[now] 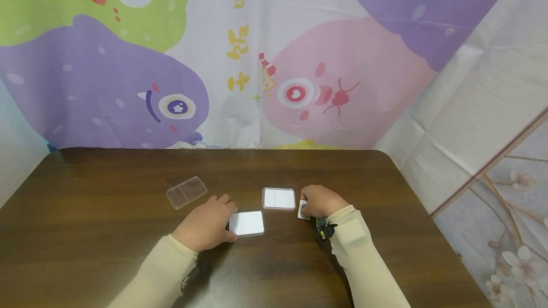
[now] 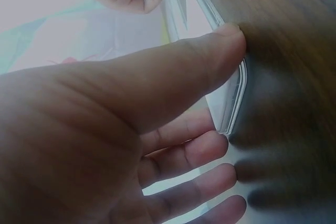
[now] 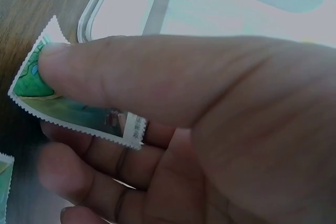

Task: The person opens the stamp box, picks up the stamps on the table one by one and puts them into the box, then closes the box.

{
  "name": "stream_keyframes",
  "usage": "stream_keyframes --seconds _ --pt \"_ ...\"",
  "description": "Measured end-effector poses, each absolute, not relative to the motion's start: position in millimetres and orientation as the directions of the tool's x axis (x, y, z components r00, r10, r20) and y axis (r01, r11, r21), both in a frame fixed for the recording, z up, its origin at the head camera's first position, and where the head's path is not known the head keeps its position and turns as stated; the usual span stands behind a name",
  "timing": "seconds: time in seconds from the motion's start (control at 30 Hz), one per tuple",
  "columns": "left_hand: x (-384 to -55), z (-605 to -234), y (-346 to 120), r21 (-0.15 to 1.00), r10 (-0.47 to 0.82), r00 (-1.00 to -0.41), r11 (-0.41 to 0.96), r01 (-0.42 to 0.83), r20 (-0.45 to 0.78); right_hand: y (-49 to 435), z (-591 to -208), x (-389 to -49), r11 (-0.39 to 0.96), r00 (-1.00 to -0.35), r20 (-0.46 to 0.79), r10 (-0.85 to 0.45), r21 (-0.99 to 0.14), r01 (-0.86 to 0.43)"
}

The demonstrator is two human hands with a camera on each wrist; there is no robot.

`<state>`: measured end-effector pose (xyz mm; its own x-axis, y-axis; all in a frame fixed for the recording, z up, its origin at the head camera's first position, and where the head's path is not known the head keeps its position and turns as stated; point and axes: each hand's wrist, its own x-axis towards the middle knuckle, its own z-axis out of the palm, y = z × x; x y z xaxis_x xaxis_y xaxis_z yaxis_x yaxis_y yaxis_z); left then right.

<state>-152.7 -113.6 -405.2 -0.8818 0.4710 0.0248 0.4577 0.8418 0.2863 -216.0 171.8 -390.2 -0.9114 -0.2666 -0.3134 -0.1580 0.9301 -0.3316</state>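
My left hand (image 1: 206,225) grips the left end of a clear-rimmed flat case with a white insert (image 1: 249,223), thumb at its near edge and fingers beyond. In the left wrist view the thumb crosses in front of the case (image 2: 223,100). Between thumb and fingers, my right hand (image 1: 323,200) pinches a postage stamp (image 3: 34,80) with a perforated white border and a green picture. Part of this stamp lies hidden behind the thumb. A second stamp (image 3: 4,184) shows at the lower left of the right wrist view.
Another clear case with a white insert (image 1: 278,199) lies between the hands, farther back. A transparent empty case half (image 1: 187,193) rests behind the left hand on the brown wooden table (image 1: 107,232). A cartoon-printed curtain (image 1: 239,118) hangs at the table's back edge.
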Motion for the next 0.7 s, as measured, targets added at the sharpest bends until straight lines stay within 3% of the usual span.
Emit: stream_keyframes --seconds 0.37,0.7 --pt "-151.5 -405.3 -113.8 0.288 0.472 -0.881 0.839 0.462 0.038 173.7 -385.8 -216.7 0.938 -0.917 -0.28 -0.284 -0.28 -0.204" --pt "-151.0 -405.7 -113.8 0.288 0.474 -0.879 0.837 0.465 0.041 179.8 -383.4 -220.8 0.924 -0.943 -0.134 -0.305 -0.28 -0.259"
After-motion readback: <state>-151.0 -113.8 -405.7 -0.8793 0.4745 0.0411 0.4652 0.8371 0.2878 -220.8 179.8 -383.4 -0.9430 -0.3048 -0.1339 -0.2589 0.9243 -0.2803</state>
